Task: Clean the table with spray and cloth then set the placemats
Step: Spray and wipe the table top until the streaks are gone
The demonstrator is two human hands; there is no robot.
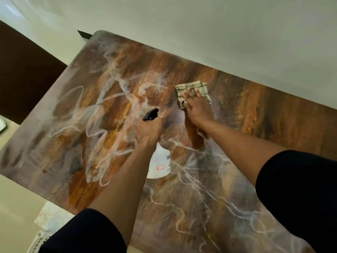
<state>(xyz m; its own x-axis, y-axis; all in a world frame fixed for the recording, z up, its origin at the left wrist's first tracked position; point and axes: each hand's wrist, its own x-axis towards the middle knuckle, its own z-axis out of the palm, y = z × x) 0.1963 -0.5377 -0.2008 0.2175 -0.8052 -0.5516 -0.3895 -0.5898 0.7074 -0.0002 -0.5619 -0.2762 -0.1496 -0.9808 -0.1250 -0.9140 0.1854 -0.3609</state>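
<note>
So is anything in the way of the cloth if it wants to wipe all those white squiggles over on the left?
Partly. The checked beige cloth lies under the right hand. Towards the white streaks, the left hand holds the white plastic spray bottle above the brown wooden table, blocking the nearer route. Farther up, nothing visible blocks it.

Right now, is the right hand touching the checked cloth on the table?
Touching. The head view shows the right hand lying flat with straight fingers on the checked cloth, pressing it onto the table.

Plain pale wall at far side, dark brown panel at left, light floor near left.
</note>
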